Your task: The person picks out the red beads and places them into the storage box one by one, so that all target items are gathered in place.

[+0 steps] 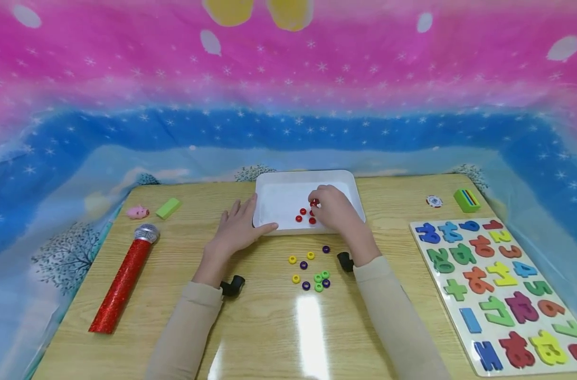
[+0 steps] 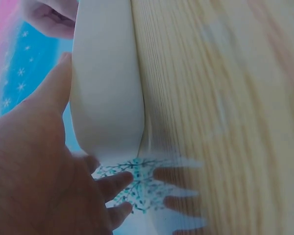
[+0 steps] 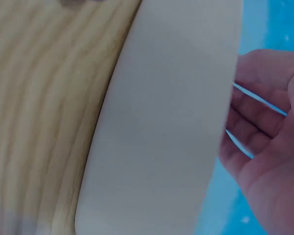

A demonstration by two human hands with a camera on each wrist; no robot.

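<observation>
A shallow white tray [image 1: 278, 198] stands at the back of the table, with several red ring beads [image 1: 299, 218] lying inside. My right hand [image 1: 338, 208] reaches over its right part. At its thumb and fingertips is a red bead [image 1: 314, 202], apparently pinched; the right wrist view hides the fingertips behind the tray wall [image 3: 161, 112]. With fingers spread, my left hand [image 1: 236, 227] touches the tray's left front corner, its thumb at the front rim. In front of the tray lie yellow beads [image 1: 292, 259], purple beads [image 1: 306, 285] and green beads [image 1: 319, 287].
To the left lie a red glitter microphone [image 1: 124, 282], a pink toy pig [image 1: 138, 212] and a green block [image 1: 168, 208]. A number puzzle board [image 1: 459, 332] fills the right side, with a poker chip [image 1: 434, 201] and a striped green block [image 1: 466, 200] behind it.
</observation>
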